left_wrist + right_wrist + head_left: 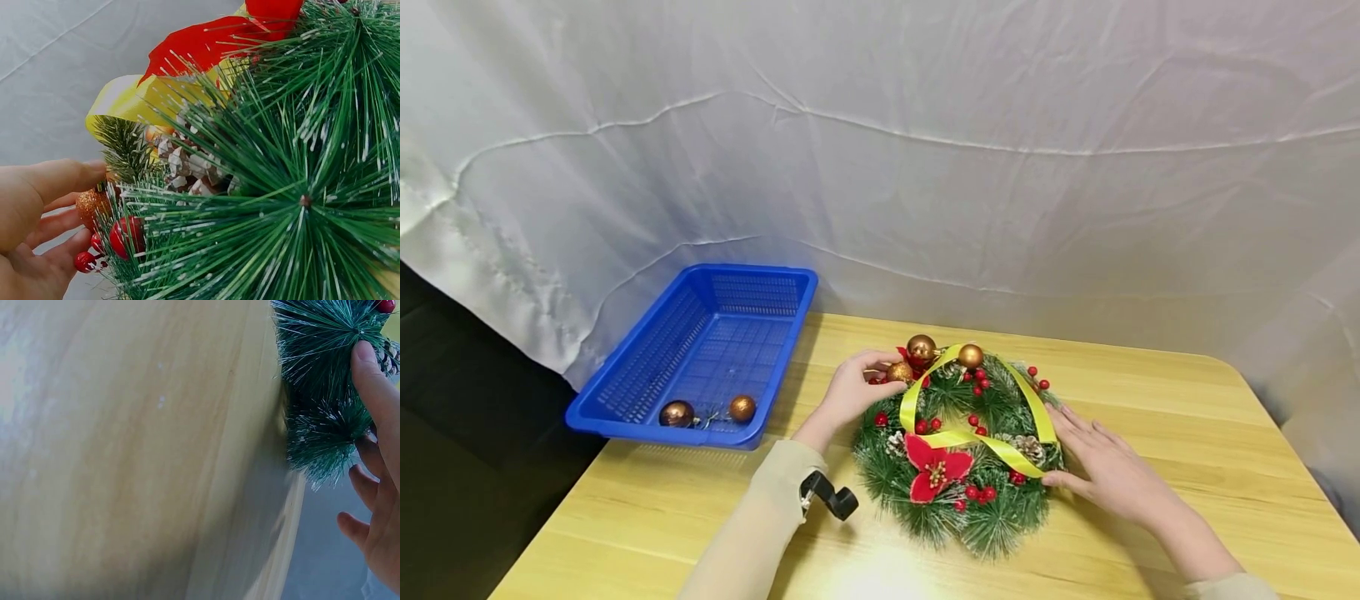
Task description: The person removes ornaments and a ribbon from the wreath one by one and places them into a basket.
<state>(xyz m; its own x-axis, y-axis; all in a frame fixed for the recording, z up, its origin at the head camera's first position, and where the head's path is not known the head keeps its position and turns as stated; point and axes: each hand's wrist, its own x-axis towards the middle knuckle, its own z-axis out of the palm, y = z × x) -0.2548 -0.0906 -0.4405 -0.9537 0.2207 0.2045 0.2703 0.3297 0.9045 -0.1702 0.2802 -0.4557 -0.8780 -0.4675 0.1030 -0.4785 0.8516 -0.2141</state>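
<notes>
A green pine wreath (955, 517) lies flat on the table, dressed with a red poinsettia (934, 468), red berries, pine cones and a yellow ribbon (1036, 408). At its upper left, my left hand (848, 387) holds a glittery copper bauble (900, 372) between thumb and fingers; the left wrist view shows this bauble (94, 206) among the needles. Two smooth bauble ornaments, a brown one (921, 347) and a gold one (971, 357), sit at the wreath's top. My right hand (1108, 467) rests against the wreath's right edge, fingers fairly straight, its thumb (369, 369) touching the needles.
To the left stands a blue plastic basket (801, 333), its front overhanging the wooden table (1180, 417). Inside it lie a brown bauble (677, 413) and a copper bauble (742, 408). Behind the table hangs a pale grey cloth (925, 208).
</notes>
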